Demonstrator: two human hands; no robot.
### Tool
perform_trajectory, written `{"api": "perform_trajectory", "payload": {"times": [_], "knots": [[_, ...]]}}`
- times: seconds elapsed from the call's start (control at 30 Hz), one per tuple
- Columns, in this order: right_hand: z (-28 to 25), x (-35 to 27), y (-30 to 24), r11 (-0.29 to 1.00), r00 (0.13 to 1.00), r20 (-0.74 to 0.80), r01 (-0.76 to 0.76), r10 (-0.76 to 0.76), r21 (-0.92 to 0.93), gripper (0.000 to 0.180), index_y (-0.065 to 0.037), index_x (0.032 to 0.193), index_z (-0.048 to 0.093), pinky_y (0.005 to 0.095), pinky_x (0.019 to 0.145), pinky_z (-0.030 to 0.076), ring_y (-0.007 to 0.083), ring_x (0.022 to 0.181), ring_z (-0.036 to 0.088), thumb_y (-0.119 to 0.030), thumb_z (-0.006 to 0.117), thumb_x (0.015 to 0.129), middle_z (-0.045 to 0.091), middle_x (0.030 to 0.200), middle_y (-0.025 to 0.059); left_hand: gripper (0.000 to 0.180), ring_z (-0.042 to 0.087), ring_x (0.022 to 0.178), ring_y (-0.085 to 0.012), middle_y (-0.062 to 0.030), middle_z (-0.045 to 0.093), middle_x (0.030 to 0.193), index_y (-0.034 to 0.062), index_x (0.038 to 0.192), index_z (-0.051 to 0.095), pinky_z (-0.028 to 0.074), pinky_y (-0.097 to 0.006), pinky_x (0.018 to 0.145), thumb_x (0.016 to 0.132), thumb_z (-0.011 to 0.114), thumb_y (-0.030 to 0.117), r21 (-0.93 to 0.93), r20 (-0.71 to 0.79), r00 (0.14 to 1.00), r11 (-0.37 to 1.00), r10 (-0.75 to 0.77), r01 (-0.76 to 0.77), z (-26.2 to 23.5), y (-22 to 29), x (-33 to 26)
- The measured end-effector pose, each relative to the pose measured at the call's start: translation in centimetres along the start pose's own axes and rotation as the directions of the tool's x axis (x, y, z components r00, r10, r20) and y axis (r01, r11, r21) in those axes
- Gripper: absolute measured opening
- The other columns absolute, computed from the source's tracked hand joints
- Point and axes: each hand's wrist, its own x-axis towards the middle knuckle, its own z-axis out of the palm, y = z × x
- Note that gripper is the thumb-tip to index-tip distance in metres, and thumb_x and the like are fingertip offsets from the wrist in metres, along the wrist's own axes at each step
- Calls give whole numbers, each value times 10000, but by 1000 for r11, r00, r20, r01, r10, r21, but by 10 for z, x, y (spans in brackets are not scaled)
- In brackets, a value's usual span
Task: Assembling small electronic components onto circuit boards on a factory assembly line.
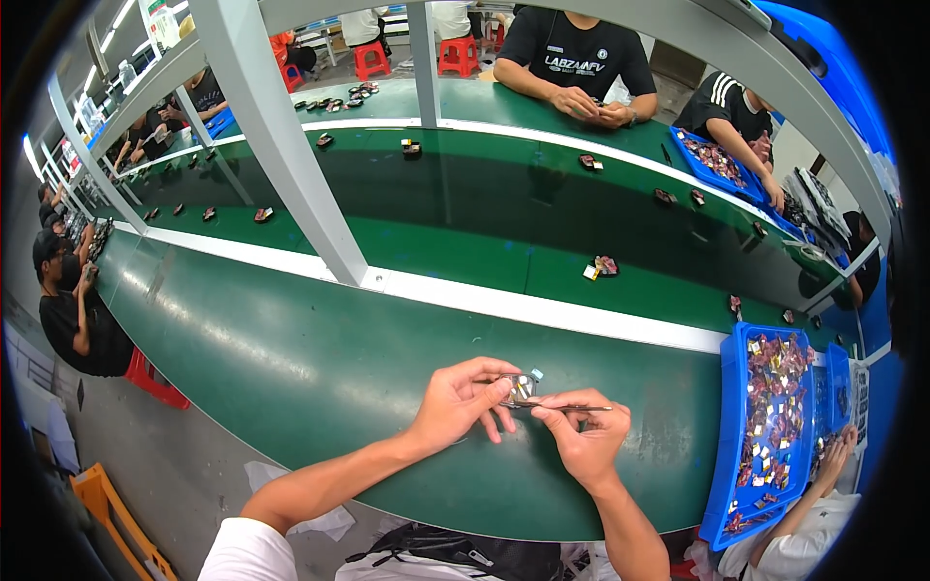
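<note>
Being gripped between the thumb and fingers of the left hand [460, 402], a small dark part [521, 389] is held over the green bench [291, 329], directly in front of the wearer. A pale blue tab [537, 375] is seen at its upper edge. In the right hand [586, 436], a thin dark tool [583, 409] is pinched between thumb and fingers, its shaft lying nearly level and its tip directed left toward the part's lower edge. Whether the tip is touching the part cannot be told for certain — the detail is small and partly covered by fingers.

The left grip is judged to serve as a steady support, with the inner face left exposed to view; the tool appears to be pinched near its forward end for fine control. Both hands are brought close together, presumably so that the work is braced.

To the right, a blue tray [727, 436] heaped with small pieces is set on the bench, likely placed there for easy reach and to leave the middle free. Beyond the white rail [542, 308], similar units [605, 266] are spaced along the belt [465, 228] — apparently laid within reach of both sides.
</note>
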Motion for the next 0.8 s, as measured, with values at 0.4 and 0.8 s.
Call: {"api": "perform_trajectory", "payload": {"times": [0.4,0.8], "knots": [[1,-1,-2,999,999,-25,-20,19,-30,142,-22,876,763,213,418,248,8,423,386,-6,853,768,672,622,-3,276,718,683,-219,-190,691,1029,-109,1224,593,593,-288,492,1016,608,72,43,-26,1000,999,8,-7,-2,1,1],[2,0,-7,989,997,24,77,-74,-129,144,-54,863,757,206,408,286,20,403,399,-27,856,762,761,755,29,286,711,676,-204,-193,694,1045,-107,1232,586,589,-280,494,1017,610,81,54,-38,999,999,8,-5,-2,2,0]]}}
